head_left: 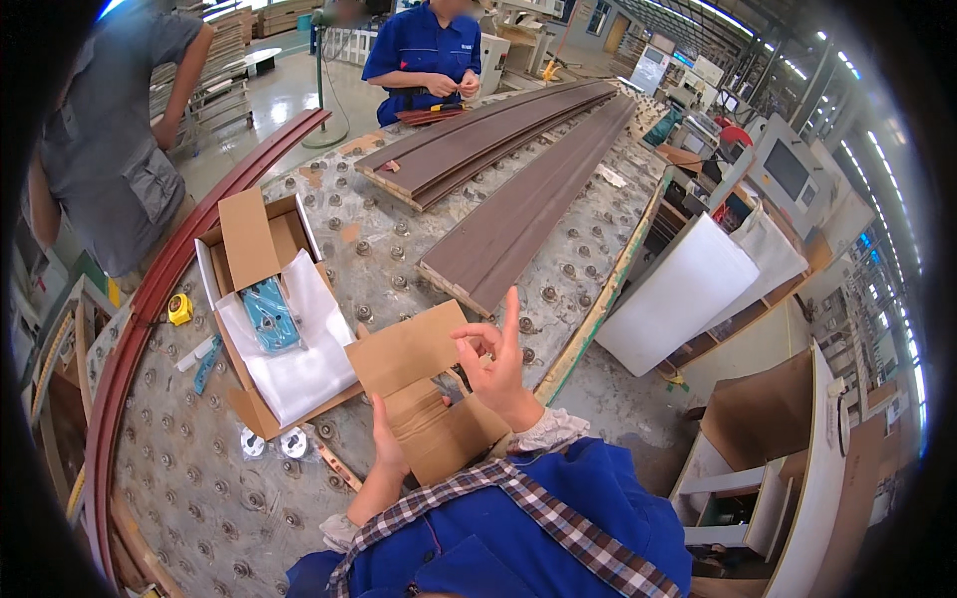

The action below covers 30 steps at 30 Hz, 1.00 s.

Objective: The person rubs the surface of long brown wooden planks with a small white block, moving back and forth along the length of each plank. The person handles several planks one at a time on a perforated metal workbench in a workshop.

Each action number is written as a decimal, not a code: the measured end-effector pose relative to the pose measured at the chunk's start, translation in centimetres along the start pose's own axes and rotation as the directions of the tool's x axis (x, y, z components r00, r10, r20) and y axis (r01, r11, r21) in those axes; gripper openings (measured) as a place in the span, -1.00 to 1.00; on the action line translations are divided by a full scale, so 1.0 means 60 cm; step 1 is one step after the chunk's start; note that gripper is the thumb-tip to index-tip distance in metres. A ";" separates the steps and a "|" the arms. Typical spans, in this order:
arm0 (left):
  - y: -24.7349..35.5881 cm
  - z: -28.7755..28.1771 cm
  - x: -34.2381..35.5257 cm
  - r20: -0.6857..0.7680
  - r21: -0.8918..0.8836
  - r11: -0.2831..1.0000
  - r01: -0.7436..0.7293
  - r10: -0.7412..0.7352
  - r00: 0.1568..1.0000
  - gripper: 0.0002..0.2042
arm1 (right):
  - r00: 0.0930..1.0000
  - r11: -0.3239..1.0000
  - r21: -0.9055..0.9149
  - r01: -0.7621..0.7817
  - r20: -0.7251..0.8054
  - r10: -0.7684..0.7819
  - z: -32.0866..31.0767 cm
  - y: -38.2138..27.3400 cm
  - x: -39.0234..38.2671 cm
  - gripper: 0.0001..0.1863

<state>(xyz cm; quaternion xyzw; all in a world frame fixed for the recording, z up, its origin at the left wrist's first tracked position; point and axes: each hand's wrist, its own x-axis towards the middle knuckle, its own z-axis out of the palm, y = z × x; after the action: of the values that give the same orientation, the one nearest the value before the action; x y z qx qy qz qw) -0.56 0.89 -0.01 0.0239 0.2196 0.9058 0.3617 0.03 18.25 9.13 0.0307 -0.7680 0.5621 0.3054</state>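
- A studded metal desk (269, 528) spreads beneath the work, running off toward 12 o'clock from the cardboard in hand.
- 2 long brown panels (538, 204) lie lengthwise on it, their near ends at about 1 o'clock.
- An open box (207, 271) sits at 10 o'clock, a flap raised, white foam sheet (309, 374) spilling over its near side.
- The piece of folded cardboard (434, 429), center of attention, is held close to the worker's body at 6 o'clock on the desk; its upper flap tilts toward 11 o'clock. Handling or folding it appears to be the step in hand.
- The left hand (391, 444) grips the cardboard's left edge, thumb upward. The right hand (498, 374), at 2 o'clock, grasps nothing visible, index finger raised, others loosely curled; contact with the edge cannot be told. The next move seemingly calls for a steady left grip and a right hand free to steer the flap.
- A blue part in clear wrap (271, 317) rests inside the box.
- A yellow tape measure (179, 309) lies between 9 and 10 o'clock.
- 2 white round pieces (293, 442) sit at 8 o'clock.
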 end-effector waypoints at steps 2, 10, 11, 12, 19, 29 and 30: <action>-0.002 -0.009 0.002 0.023 0.010 1.000 -0.005 0.005 1.000 -0.18 | 1.000 1.000 0.000 -0.002 0.010 0.002 0.000 -0.001 0.000 -0.05; -0.001 0.000 0.001 0.017 -0.024 0.999 -0.022 0.022 1.000 -0.19 | 0.999 0.999 0.043 -0.021 0.043 0.019 0.000 0.006 0.007 -0.05; -0.001 0.004 0.000 0.018 -0.024 0.999 -0.029 0.030 0.999 -0.19 | 0.999 0.998 0.053 -0.042 0.033 0.040 -0.002 0.008 0.004 -0.05; 0.001 0.005 0.001 0.002 -0.029 0.999 -0.039 0.039 0.999 -0.19 | 0.998 0.996 0.071 -0.058 0.027 0.056 0.000 0.013 0.001 -0.06; -0.001 0.006 0.001 -0.092 -0.051 0.998 -0.034 0.029 0.995 -0.18 | 0.992 0.991 0.058 -0.124 0.018 0.123 -0.001 0.012 0.002 -0.05; -0.001 0.000 0.002 -0.011 -0.086 0.995 -0.047 0.046 0.999 -0.20 | 0.992 0.994 -0.019 -0.104 0.068 0.105 0.004 0.024 -0.009 -0.05; -0.001 -0.001 0.002 -0.007 -0.081 0.995 -0.050 0.050 0.999 -0.20 | 0.993 0.994 -0.047 -0.099 0.055 0.102 0.005 0.023 -0.006 -0.04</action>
<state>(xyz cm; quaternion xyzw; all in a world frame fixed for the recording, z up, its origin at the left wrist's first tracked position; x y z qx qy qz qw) -0.61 1.00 -0.11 0.0126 0.1830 0.9227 0.3390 -0.33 18.34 7.74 0.0014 -0.7893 0.5585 0.2550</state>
